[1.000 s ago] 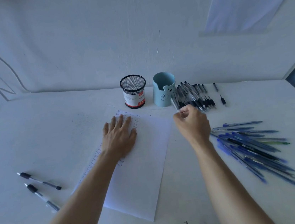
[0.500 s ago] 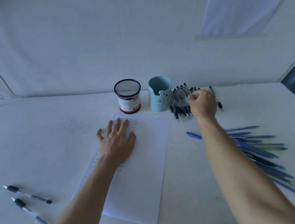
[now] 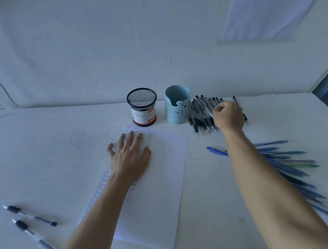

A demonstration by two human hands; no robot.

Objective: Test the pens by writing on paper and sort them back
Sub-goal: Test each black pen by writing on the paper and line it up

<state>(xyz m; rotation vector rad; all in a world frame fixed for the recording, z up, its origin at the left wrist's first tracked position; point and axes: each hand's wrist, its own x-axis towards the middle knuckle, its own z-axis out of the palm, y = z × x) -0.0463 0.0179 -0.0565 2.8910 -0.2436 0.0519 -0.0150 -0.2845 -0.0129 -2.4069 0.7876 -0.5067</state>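
A white sheet of paper (image 3: pixel 162 186) with rows of handwritten "test" lies in the middle of the table. My left hand (image 3: pixel 129 155) presses flat on its upper left part, fingers spread. My right hand (image 3: pixel 228 116) is curled over a pile of black clear-barrel pens (image 3: pixel 201 115) at the back, right of the cups, and its fingertips pinch one pen of the pile. A spread of blue pens (image 3: pixel 287 163) lies to the right, partly hidden by my right forearm. One blue pen (image 3: pixel 217 151) sticks out toward the paper.
A black mesh cup (image 3: pixel 142 106) and a light blue cup with a bear face (image 3: pixel 177 106) stand behind the paper near the wall. Two black-grip pens (image 3: pixel 29 216) lie apart at the front left. A dark opening shows at the far right.
My right hand has moved away from the paper's top right corner, back and right onto the black pen pile. My left hand has stayed on the paper.
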